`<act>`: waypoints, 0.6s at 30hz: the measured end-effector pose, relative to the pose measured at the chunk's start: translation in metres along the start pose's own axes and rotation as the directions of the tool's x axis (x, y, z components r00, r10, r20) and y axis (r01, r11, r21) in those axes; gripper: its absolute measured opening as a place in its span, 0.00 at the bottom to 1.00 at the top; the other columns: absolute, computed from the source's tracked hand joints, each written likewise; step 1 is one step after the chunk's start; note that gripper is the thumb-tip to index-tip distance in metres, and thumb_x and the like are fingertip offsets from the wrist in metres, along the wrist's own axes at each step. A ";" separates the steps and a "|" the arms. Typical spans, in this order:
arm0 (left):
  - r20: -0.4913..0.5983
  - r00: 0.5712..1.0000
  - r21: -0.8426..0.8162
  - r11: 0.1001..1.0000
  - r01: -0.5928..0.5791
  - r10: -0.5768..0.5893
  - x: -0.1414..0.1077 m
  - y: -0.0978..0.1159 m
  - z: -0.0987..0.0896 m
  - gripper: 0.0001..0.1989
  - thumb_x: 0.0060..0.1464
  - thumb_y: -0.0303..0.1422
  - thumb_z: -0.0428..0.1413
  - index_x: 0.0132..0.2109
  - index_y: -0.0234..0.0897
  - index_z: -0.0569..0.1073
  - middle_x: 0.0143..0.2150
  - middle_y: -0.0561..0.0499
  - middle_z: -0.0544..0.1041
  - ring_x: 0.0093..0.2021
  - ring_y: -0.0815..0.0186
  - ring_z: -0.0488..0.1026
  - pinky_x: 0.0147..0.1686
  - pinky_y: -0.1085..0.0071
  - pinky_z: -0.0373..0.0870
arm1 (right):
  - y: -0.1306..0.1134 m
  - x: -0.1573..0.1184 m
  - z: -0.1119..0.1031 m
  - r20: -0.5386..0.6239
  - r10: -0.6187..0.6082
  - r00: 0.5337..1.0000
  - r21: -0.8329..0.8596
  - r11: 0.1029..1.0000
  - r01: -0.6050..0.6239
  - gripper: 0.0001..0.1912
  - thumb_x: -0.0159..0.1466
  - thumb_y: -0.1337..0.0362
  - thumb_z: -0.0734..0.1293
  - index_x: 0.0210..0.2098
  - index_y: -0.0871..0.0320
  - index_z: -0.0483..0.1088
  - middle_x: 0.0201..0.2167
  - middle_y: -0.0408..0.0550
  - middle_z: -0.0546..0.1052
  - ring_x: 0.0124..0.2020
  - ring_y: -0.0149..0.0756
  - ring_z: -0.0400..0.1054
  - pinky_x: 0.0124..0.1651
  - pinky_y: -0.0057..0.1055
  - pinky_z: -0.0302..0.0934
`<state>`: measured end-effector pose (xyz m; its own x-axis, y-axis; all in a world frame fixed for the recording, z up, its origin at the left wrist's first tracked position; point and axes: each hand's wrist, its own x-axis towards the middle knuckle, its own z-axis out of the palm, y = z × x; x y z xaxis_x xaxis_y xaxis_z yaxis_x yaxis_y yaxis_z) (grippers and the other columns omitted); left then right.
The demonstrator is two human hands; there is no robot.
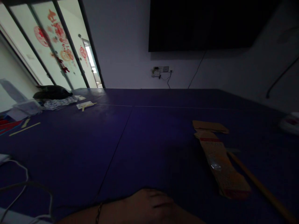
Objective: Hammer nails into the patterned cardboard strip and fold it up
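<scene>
At the bottom edge of the head view lies my left hand [149, 202], with a thin bracelet [98, 213] on its wrist. Its fingers curl over toward my right hand [184, 215], of which only a dim part shows; the fingers of that one are hidden. Both rest low at the near side of the dark blue table [149, 149]. To their right is a long brown cardboard strip [226, 174] with red bands and a small shiny clear patch [216, 166]. Beside it, untouched, runs a wooden stick [259, 185].
A second cardboard piece [210, 126] touches the strip's far end. Pale cables [26, 169] curl at the left. Far left are a black bag [54, 92], a clear plastic box [28, 106] and thin yellow strips [24, 129]. A screen [205, 25] hangs on the wall.
</scene>
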<state>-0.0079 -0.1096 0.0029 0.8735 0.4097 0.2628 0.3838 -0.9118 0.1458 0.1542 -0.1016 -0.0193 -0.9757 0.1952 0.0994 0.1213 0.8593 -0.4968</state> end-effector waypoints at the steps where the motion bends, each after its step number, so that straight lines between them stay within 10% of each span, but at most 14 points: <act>1: 0.013 1.000 -0.001 1.000 0.001 -0.001 0.000 0.000 -0.001 0.17 0.58 0.38 0.42 0.52 0.36 0.59 0.54 0.51 0.66 0.51 0.70 0.63 0.51 0.74 0.61 | 0.000 0.000 -0.001 -0.002 -0.001 1.000 -0.003 1.000 0.001 0.13 0.61 0.61 0.58 0.44 0.55 0.64 0.46 0.49 0.66 0.41 0.34 0.64 0.42 0.38 0.61; 18: 0.099 0.995 -0.035 0.999 0.005 -0.002 -0.002 -0.002 -0.007 0.22 0.56 0.38 0.44 0.55 0.34 0.56 0.57 0.51 0.61 0.55 0.69 0.59 0.54 0.74 0.58 | 0.000 0.006 -0.003 -0.034 -0.012 0.999 -0.044 0.999 0.010 0.12 0.61 0.61 0.58 0.44 0.55 0.64 0.46 0.48 0.67 0.41 0.34 0.64 0.41 0.36 0.62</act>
<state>-0.0124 -0.1079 0.0086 0.8983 0.4066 0.1665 0.3777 -0.9082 0.1802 0.1490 -0.0995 -0.0161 -0.9704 0.2010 0.1342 0.1192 0.8812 -0.4575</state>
